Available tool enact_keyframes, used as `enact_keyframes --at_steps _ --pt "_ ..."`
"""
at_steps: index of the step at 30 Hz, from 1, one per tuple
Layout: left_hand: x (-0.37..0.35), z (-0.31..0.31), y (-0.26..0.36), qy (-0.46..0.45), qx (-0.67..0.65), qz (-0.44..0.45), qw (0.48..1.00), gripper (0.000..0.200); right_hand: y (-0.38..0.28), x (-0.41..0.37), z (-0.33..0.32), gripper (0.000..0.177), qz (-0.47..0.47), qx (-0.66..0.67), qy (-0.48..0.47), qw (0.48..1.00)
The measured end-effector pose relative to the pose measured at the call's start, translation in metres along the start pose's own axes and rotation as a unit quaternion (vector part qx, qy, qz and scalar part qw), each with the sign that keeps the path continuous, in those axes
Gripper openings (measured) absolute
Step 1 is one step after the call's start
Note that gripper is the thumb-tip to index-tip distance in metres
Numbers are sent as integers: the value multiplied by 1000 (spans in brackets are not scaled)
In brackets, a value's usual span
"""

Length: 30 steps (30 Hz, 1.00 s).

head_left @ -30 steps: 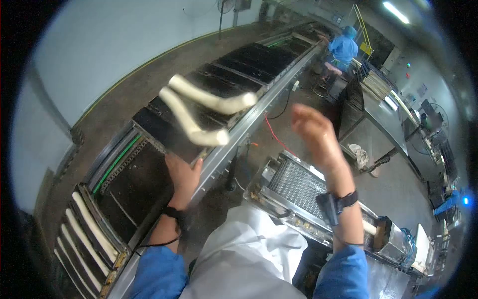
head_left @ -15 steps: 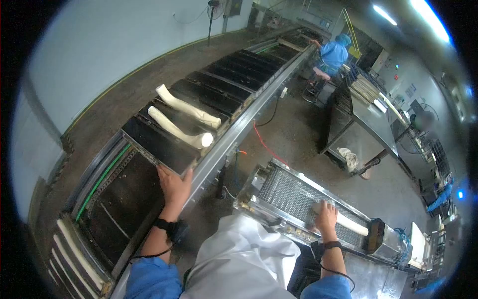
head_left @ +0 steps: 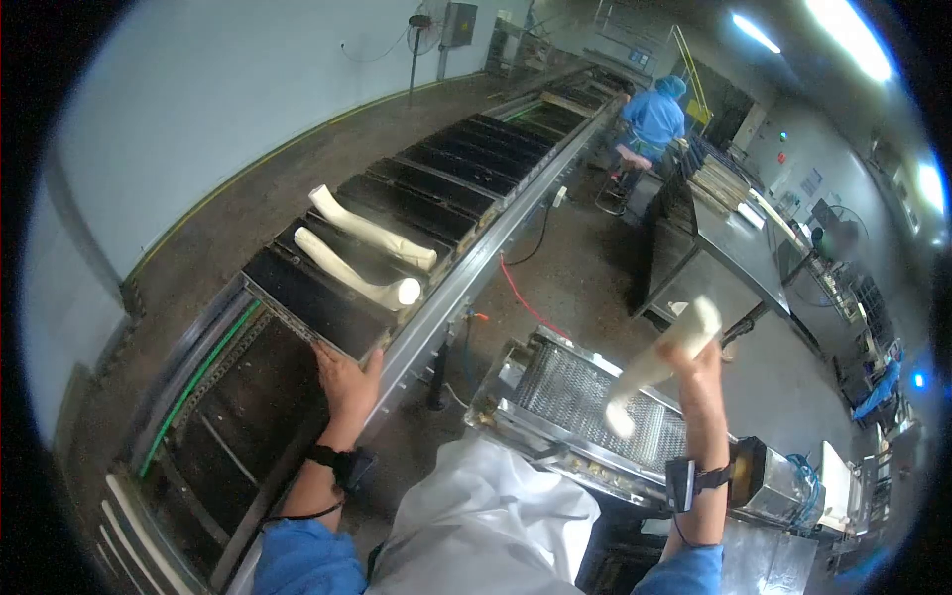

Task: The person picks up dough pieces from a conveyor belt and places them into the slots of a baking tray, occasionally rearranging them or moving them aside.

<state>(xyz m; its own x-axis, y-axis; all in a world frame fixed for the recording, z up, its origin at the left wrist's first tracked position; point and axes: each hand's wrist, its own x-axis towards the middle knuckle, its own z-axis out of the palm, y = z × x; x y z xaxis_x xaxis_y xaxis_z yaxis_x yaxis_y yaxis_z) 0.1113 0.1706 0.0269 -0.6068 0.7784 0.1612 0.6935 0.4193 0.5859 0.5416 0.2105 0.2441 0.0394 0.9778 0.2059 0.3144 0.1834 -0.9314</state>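
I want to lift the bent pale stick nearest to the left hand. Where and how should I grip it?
Probably from above, fingers across the middle of the bent stick: it lies flat, long and slim there, before it bends towards its near end. A gap separates it from the other stick.

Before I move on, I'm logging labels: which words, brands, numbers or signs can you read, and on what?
None can be read.
Sheets on the far wall: too small.
Grey box on the wall: any marking too small.
Device on the right wrist: nothing legible.
Pale piece in the right hand: blurred, no lettering seen.
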Motion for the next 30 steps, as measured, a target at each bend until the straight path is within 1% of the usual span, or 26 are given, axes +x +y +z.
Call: enact_keyframes --at_steps 2,3,4,5,6,7,8,10,12,13,14,15,17,18,19,20,21,23,24,25,26,27,28,30 --pt "-1 3 -3 5 7 -5 1000 105 -21 10 13 64 -41 186 -18 981" --pt "-2 1 -3 6 8 -9 1000 105 -49 6 27 76 -53 276 -104 954" --pt "-2 -2 -1 4 -17 9 1000 106 -73 -1 45 89 -63 362 -189 911" --pt "-2 -5 -1 2 -41 25 999 106 -76 -3 59 96 -76 398 -229 885" --pt "-3 -6 0 1 -36 18 999 106 -77 -5 72 103 -87 434 -269 855" --pt "-2 -6 2 17 -38 21 999 105 -83 -7 81 105 -104 435 -292 845" --pt "-3 -7 3 32 -40 24 998 105 -80 -6 86 108 -115 414 -302 851" --pt "-4 -11 7 33 -49 14 998 104 -62 -3 87 106 -87 389 -289 870" --pt "-2 -8 3 36 -64 9 997 104 -22 0 81 93 -45 324 -266 907" --pt "3 1 -6 45 -43 -1 998 104 -3 -3 75 81 -12 255 -244 935" --pt "5 8 -10 54 -24 -11 998 104 22 -4 72 84 13 171 -203 964" --pt "3 -1 -4 58 -101 -13 993 105 53 -3 63 80 54 103 -194 974" --pt "0 -6 1 53 -88 -6 995 105 149 -3 35 76 46 -77 -156 984" --pt "-1 -7 4 50 -72 2 996 105 178 -7 17 77 52 -219 -143 964" --pt "-1 -7 6 49 -73 5 996 105 201 -13 -1 78 59 -356 -126 924" --pt "-2 -7 7 43 -44 1 998 105 222 -19 -17 79 52 -471 -99 875" --pt "-3 -7 8 35 -16 -2 999 105 241 -26 -35 80 47 -579 -72 811" --pt "-3 -10 9 18 -27 -3 999 105 272 -37 -79 74 136 -678 -30 721" --pt "-3 -11 9 3 -36 -8 999 104 266 -50 -97 65 179 -661 -21 728" --pt "-3 -11 10 3 -37 -6 999 104 295 -61 -129 58 211 -671 -32 710" --pt "-3 -11 11 4 -38 -7 999 104 276 -68 -141 52 302 -628 -80 712" --pt "-3 -11 11 6 -37 -8 999 104 293 -88 -157 45 273 -639 -31 718" --pt "-3 -12 11 7 -38 -7 999 104 293 -98 -163 45 235 -623 -24 746" --pt "-5 -12 11 18 -23 4 1000 103 299 -104 -165 54 197 -653 -46 729"
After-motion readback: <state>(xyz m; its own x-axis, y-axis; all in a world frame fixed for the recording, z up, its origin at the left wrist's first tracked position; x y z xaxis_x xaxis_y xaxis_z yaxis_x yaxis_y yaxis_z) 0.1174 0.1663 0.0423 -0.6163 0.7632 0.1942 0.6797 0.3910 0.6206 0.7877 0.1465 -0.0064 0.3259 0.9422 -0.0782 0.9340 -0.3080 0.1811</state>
